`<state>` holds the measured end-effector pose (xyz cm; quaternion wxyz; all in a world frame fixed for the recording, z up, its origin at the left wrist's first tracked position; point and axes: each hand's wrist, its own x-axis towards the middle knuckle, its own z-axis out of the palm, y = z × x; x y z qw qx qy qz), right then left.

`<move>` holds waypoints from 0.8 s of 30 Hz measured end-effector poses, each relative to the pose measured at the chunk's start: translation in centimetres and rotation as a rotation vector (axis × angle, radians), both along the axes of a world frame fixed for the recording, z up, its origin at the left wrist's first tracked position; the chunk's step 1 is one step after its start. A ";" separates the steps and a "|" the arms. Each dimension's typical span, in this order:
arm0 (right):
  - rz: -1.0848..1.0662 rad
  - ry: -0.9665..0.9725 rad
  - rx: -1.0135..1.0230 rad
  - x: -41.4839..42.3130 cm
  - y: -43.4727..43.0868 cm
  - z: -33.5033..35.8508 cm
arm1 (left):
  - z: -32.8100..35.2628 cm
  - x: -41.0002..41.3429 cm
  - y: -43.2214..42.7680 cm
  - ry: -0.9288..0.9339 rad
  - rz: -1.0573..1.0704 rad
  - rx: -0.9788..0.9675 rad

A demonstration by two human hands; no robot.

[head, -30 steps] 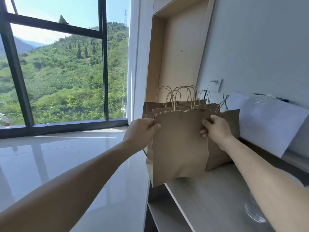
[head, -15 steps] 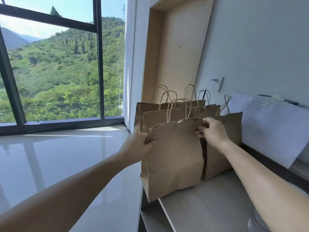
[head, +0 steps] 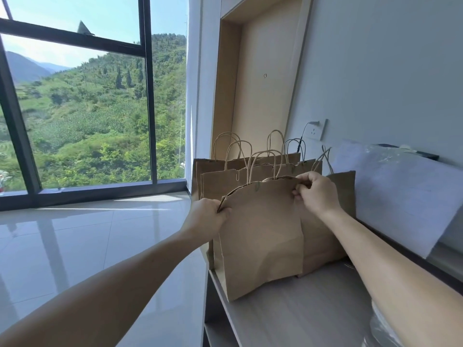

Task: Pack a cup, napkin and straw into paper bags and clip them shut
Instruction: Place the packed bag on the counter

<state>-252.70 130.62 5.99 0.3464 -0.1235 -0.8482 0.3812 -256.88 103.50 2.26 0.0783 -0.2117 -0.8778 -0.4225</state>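
Grip on the front paper bag (head: 260,236), which stands at the near end of a pale wooden shelf top (head: 300,311), just in front of a row of similar bags (head: 218,181). The left hand (head: 208,217) pinches the left corner of the mouth. The right hand (head: 315,194) pinches the rim near its right corner, both with curled fingers. Drawn between them, the two sides lie together and the rim bows upward, presumably to flatten the opening for a clip. The twisted-paper handles (head: 263,166) rise behind the rim. A paper clip (head: 237,174) sits on the rim of a bag in the row behind. Cup, napkin and straw are not visible; whether they lie inside cannot be told, and neither hand carries a clip
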 end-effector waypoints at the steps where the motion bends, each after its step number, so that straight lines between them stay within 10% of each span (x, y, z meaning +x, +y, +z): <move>1: 0.001 0.002 0.009 0.0 0.0 -0.1 | 0.1 0.0 0.0 -0.006 0.007 0.005; 18: -0.041 -0.030 0.199 3.2 -1.3 -1.8 | -0.4 0.0 0.0 0.092 0.011 -0.014; 24: -0.098 -0.232 0.239 7.4 -0.9 -2.0 | 2.2 0.9 1.6 0.846 0.020 -0.267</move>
